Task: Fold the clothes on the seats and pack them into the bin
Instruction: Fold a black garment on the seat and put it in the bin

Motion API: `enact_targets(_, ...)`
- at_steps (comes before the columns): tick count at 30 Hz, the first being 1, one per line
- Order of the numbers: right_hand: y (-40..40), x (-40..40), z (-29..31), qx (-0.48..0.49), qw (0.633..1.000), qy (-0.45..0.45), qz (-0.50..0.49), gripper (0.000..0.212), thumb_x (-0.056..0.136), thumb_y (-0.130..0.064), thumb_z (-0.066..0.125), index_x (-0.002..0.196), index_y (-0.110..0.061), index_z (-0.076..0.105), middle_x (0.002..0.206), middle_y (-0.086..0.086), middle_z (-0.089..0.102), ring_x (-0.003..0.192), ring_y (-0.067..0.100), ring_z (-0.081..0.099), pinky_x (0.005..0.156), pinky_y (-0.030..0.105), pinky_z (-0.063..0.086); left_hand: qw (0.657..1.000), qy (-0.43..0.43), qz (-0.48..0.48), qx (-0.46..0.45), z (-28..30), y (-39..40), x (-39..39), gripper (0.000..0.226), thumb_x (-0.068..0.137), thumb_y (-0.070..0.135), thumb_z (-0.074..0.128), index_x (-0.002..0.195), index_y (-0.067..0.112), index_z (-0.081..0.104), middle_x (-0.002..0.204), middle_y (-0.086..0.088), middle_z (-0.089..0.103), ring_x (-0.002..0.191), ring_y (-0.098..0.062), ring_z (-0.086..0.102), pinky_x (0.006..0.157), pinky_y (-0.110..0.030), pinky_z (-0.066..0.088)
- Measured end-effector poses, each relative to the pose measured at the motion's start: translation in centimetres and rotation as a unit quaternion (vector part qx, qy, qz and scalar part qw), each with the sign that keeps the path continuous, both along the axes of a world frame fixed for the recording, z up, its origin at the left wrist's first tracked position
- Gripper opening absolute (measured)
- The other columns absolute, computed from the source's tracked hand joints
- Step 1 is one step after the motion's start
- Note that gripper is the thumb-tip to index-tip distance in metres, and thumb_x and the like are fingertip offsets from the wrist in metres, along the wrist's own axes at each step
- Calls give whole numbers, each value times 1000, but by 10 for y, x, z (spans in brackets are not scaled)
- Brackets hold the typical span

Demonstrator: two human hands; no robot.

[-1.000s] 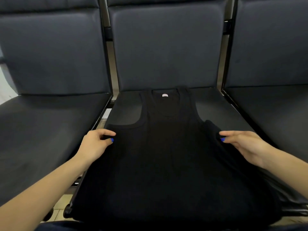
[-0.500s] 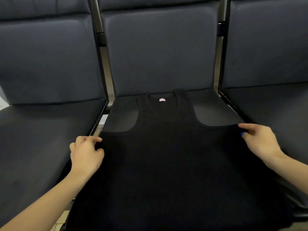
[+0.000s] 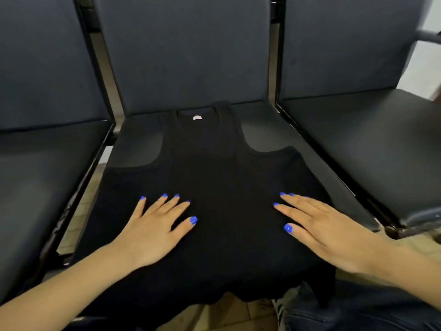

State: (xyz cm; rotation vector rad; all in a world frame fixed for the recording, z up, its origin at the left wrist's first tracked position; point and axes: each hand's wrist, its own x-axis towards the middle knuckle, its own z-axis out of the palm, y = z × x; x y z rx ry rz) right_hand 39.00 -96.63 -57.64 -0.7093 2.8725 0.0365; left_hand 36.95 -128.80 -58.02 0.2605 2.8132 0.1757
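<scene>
A black tank top (image 3: pixel 214 177) lies spread flat on the middle seat (image 3: pixel 140 149), neck with a small white label toward the backrest and hem hanging over the front edge. My left hand (image 3: pixel 155 230) rests flat on its lower left part, fingers straight and spread. My right hand (image 3: pixel 322 225) lies flat on its lower right part, fingers straight. Both palms press the fabric down. No bin is in view.
Dark padded seats stand on either side, the left seat (image 3: pixel 40 177) and the right seat (image 3: pixel 372 149), each with a backrest behind. Black metal frame bars run between the seats. Tiled floor (image 3: pixel 229 311) and my jeans-clad leg (image 3: pixel 358 309) show below the hem.
Both hands have let go of the top's side edges and moved inward onto the fabric, now lying flat with fingers spread. The view has shifted closer and lower.
</scene>
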Motion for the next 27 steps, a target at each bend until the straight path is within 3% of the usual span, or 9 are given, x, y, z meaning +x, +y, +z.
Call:
enact_targets(1, 8, 3, 1, 15, 1000, -16, 7, 76, 86, -73, -8, 149, -36, 11, 154, -11, 13, 143, 4, 12, 114, 14, -5, 1000, -16, 11, -8, -1, -2, -1, 82, 77, 75, 0, 150, 39, 7, 160, 13, -2, 146, -7, -9, 117, -40, -9)
enact_targets(3, 24, 3, 4, 63, 997, -36, -9, 80, 85, -79, 1, 150, -34, 10, 152, -7, 25, 142, 8, 18, 114, 21, 3, 999, -12, 22, -34, -3, -9, -3, 63, 93, 62, 12, 150, 38, 5, 160, 12, -4, 146, -9, -9, 118, -40, -8)
enact_targets(6, 47, -1, 18, 140, 989, -31, -48, 96, 53, -95, -11, 134, -46, -25, 149, -17, -17, 135, 1, -19, 113, 25, -12, 997, 19, 42, -56, -5, -22, -8, 58, 97, 57, 16, 150, 38, 7, 160, 10, -3, 147, -11, -8, 118, -40, -7)
enact_targets(9, 61, 1, 38, 208, 963, -119, -122, 92, 85, -71, 38, 131, -37, -33, 141, -14, -34, 136, 5, -26, 116, 34, -8, 993, 46, 64, -85, -8, -34, -12, 57, 98, 55, 16, 151, 37, 6, 161, 8, -2, 147, -15, -7, 118, -41, -5)
enact_targets(12, 68, 4, 46, 231, 951, -110, -176, 91, 95, -32, 47, 143, -26, -31, 155, 2, -27, 146, 20, -17, 118, 38, -1, 987, 71, 92, -109, -8, -44, -14, 57, 98, 53, 16, 151, 36, 4, 161, 6, -2, 148, -18, -6, 118, -41, -3)
enact_targets(15, 72, 5, 50, 211, 942, -131, -225, 89, 93, -11, 41, 140, -19, -34, 157, 10, -23, 146, 25, -15, 120, 39, 2, 980, 89, 127, -123, -9, -58, -20, 58, 99, 53, 18, 152, 34, 3, 161, 5, -1, 148, -20, -4, 118, -44, 1)
enact_targets(20, 57, -5, 58, 162, 962, -79, -204, 81, 95, -9, 34, 144, -12, -30, 157, 11, -22, 147, 24, -12, 119, 34, 2, 963, 121, 208, -123, -9, -73, -28, 70, 97, 55, 24, 153, 16, 10, 160, -4, 10, 145, -25, 19, 115, -46, 21)
enact_targets(24, 31, -28, 69, 95, 984, -65, -136, 80, 98, -20, 37, 146, -19, -27, 158, 4, -20, 147, 18, -11, 118, 30, 0, 958, 219, 111, -149, -8, -66, -35, 67, 92, 43, 51, 139, -4, 41, 141, -23, 46, 127, -38, 48, 100, -59, 37)
enact_targets(27, 11, -52, 73, 57, 988, -113, -94, 83, 98, -23, 44, 148, -27, -22, 159, 0, -17, 147, 16, -9, 118, 30, 4, 951, 250, 64, -169, 3, -57, -50, 60, 97, 42, 37, 136, -2, 47, 135, -18, 54, 126, -34, 52, 101, -56, 39)
